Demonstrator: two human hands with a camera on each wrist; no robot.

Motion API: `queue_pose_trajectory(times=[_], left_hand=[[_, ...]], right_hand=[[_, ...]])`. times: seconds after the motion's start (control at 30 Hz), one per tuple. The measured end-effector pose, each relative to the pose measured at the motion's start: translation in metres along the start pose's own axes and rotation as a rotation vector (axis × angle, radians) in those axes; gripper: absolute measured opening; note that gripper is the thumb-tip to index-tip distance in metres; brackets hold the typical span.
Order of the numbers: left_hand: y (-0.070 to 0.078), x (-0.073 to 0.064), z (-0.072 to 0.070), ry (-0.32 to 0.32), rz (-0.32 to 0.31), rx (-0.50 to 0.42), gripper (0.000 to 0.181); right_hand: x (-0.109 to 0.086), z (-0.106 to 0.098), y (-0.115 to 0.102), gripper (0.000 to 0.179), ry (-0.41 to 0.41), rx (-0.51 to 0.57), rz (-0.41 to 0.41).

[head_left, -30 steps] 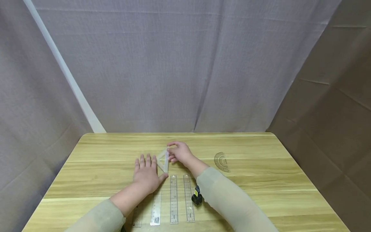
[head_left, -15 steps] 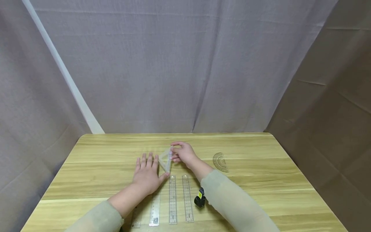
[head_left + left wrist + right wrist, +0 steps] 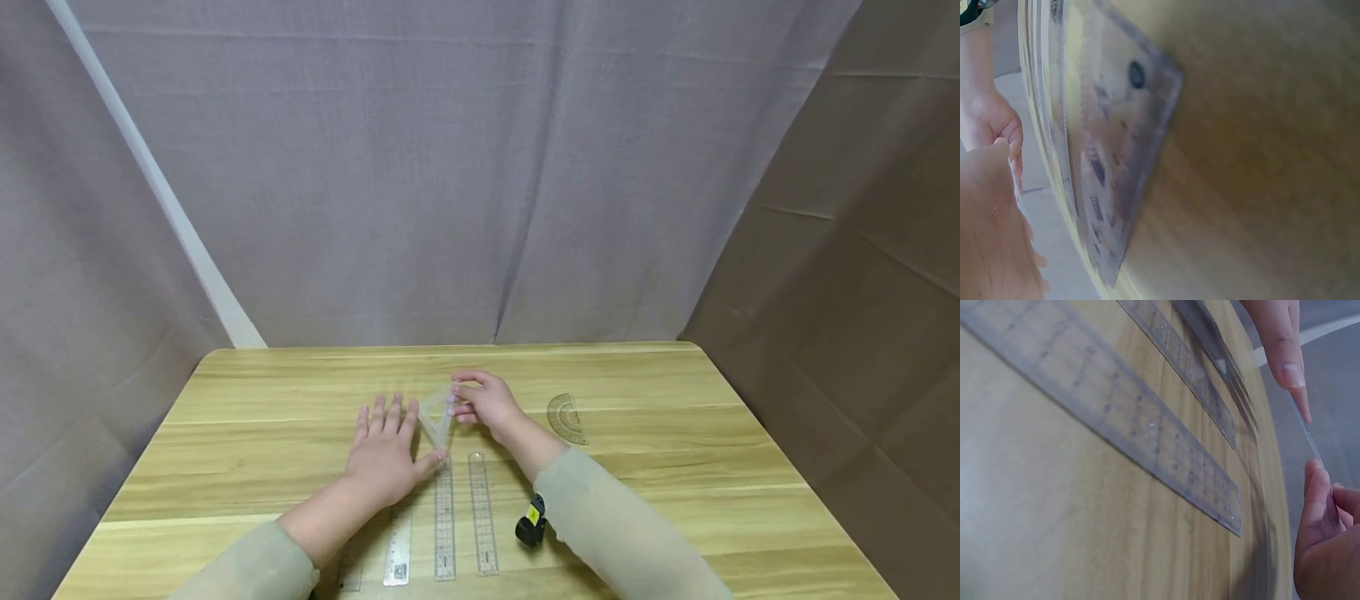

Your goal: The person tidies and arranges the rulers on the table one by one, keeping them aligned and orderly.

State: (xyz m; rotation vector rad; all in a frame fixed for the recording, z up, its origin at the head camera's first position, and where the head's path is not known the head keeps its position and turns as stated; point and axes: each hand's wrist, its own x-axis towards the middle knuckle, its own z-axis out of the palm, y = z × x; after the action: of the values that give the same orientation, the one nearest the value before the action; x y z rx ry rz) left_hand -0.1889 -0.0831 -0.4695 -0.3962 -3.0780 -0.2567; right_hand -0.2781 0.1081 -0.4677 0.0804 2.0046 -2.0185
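Note:
A clear triangular set square is held between both hands, seen almost edge-on in the right wrist view. My right hand pinches its upper right corner between thumb and fingers. The left hand is spread, palm down, with straight fingers at the set square's left side and the thumb touching its lower tip. Below the hands lie several clear rulers, among them one ruler under the left thumb and another ruler to its right. The left forearm partly hides the leftmost ruler.
A clear protractor lies right of the hands on the wooden table. Beside the right sleeve sits a black tape measure with a yellow label. Grey curtains hang behind the table and at its sides.
Both hands and the set square have shifted slightly right, the right hand more than the left. More of the tape measure shows beside the sleeve.

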Motion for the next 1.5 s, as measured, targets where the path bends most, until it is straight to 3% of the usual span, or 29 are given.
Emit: queue_pose_trajectory(times=[0.33, 0.7, 0.97, 1.5], left_hand=[[0.008, 0.000, -0.003, -0.035, 0.064, -0.012, 0.095], [0.015, -0.003, -0.002, -0.006, 0.119, 0.018, 0.096], [0.021, -0.005, 0.001, -0.026, 0.143, 0.043, 0.095], [0.046, -0.002, 0.005, -0.050, 0.245, 0.034, 0.092]], right_hand=[[-0.019, -0.012, -0.001, 0.040, 0.034, 0.042, 0.000], [-0.033, -0.023, 0.006, 0.041, 0.064, 0.056, -0.008], [-0.046, -0.032, 0.009, 0.042, 0.051, 0.064, -0.004], [-0.072, -0.063, 0.022, 0.041, 0.116, 0.048, -0.009]])
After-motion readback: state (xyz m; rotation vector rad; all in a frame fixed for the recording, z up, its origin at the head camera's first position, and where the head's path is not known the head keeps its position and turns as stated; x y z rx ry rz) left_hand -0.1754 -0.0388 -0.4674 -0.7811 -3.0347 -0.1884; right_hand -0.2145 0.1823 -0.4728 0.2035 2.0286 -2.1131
